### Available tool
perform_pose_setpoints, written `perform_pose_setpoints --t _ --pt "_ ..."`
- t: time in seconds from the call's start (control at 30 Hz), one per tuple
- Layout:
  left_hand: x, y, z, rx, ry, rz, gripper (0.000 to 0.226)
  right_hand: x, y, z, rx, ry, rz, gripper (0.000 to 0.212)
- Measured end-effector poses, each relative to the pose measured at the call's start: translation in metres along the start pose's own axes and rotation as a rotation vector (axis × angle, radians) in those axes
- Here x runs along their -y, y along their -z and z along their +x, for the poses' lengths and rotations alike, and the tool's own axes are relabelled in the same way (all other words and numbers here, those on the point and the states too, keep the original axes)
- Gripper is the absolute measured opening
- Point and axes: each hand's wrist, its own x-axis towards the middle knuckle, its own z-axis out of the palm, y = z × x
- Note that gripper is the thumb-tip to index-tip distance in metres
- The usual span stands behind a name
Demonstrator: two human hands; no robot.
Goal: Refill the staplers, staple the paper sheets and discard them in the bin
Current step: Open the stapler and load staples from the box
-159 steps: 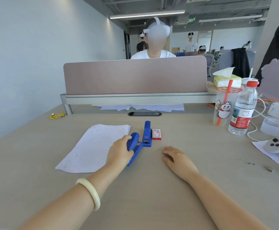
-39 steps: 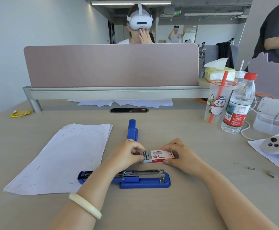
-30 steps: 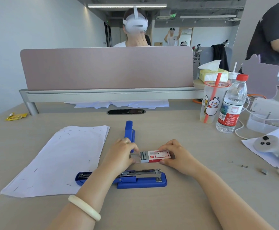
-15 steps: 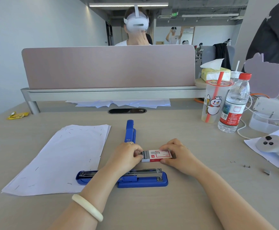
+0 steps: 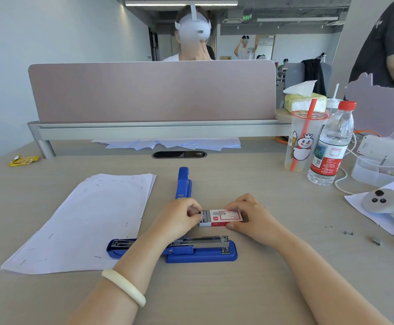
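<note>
Staple box (image 5: 223, 218) lies on desk (image 5: 214, 296) centre, tray part-way out at its left end; left hand (image 5: 179, 219) curled, fingertips pinching that tray end; right hand (image 5: 250, 219) curled, gripping box's right end. Open stapler (image 5: 200, 252) lies flat just nearer than box, magazine exposed; left forearm crosses over its middle; its left end overlaps paper sheets (image 5: 85, 221), which lie left of hands. Second stapler (image 5: 183, 184) closed, just beyond left hand. Bottle (image 5: 332, 146) and cup (image 5: 301, 141) stand side by side far right; controller (image 5: 383, 202) and loose staples (image 5: 348, 232) right of right hand, apart from it.
</note>
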Motion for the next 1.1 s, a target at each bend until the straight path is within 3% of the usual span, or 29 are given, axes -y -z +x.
perform_pose_setpoints --t 0.57,0.97,1.1 --pt "-0.008 0.000 0.000 -0.159 0.065 -0.190 0.008 -0.001 -0.002 0.001 -0.014 0.019 0.007 0.037" --pt "-0.014 0.012 -0.006 -0.146 0.090 -0.512 0.019 0.002 0.001 -0.001 0.003 -0.015 0.018 0.044" --pt "-0.019 0.018 -0.010 -0.179 0.122 -0.718 0.023 0.012 0.004 -0.004 -0.132 -0.009 0.078 0.050"
